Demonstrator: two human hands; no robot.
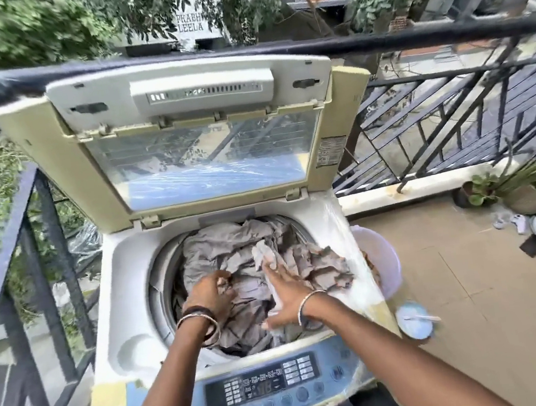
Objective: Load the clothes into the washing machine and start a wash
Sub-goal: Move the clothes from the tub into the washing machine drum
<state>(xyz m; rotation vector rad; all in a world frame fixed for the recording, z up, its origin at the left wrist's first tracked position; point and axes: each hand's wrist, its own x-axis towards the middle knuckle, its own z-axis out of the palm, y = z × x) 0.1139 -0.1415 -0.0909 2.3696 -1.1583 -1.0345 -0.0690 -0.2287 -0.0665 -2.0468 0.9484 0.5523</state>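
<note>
Head view: top-loading washing machine [132,320] at centre frame, lid [197,137] raised upright at the back. Drum full to the rim with grey clothes [232,251], spilling over the right edge. Left hand [211,292] closed around a bunch of cloth at the drum's left. Right hand [286,298] spread wide, flat on the pile, a pale cloth [262,254] under its fingers. Control panel [275,384] at lower centre. Black railing [241,54] close behind and left. Right: one pale tub [384,256], one small bowl [414,319], open tiled floor [488,277], two potted plants [528,191].
</note>
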